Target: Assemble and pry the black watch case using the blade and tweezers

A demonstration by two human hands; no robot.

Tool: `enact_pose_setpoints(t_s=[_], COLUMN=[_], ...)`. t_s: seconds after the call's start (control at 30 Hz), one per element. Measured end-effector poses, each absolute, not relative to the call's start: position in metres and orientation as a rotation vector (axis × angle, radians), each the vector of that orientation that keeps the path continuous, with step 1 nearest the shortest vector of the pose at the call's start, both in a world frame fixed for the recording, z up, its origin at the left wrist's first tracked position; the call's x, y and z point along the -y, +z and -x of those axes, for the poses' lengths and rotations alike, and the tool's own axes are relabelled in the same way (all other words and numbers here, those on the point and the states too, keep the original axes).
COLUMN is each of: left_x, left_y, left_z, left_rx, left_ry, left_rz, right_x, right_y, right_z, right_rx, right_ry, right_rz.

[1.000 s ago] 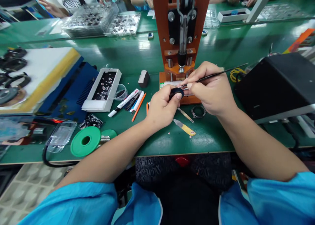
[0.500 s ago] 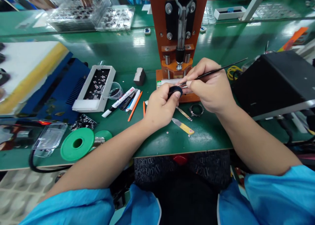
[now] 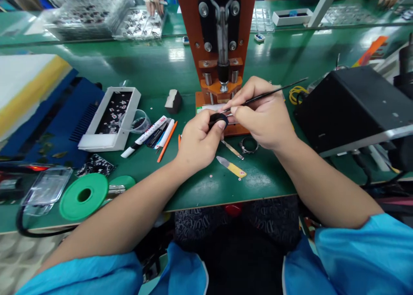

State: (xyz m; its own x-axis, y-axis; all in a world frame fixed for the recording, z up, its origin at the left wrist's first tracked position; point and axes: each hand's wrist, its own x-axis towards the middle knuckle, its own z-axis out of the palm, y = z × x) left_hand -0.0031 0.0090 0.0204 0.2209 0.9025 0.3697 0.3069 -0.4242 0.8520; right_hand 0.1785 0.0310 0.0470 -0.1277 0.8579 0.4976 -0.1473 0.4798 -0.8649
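Scratches could mar the black round part [image 3: 220,119] pinched in the left hand [image 3: 199,140] if the slim dark tool [image 3: 274,91] gripped by the right hand [image 3: 266,117] slips.

Noted left hand [image 3: 197,140] near frame centre: fingers curled, thumb pressed inward in a pinch. Noted right hand [image 3: 266,118] just right of centre: pen-like grip, thumb and index drawn together. Observed left forearm [image 3: 129,204] angled up from lower left, right forearm [image 3: 322,181] from lower right.
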Motion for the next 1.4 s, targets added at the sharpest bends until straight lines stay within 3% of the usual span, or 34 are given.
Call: enact_pose_setpoints(t_s=[1.4], left_x=[-0.008], left_y=[0.021], left_z=[0.003], left_rx=[-1.13], left_ry=[1.167], left_rz=[-1.829], right_x=[-0.03], right_y=[0.043], right_z=[-0.179], right_rx=[1.437], right_ry=[0.986], right_rz=[0.746])
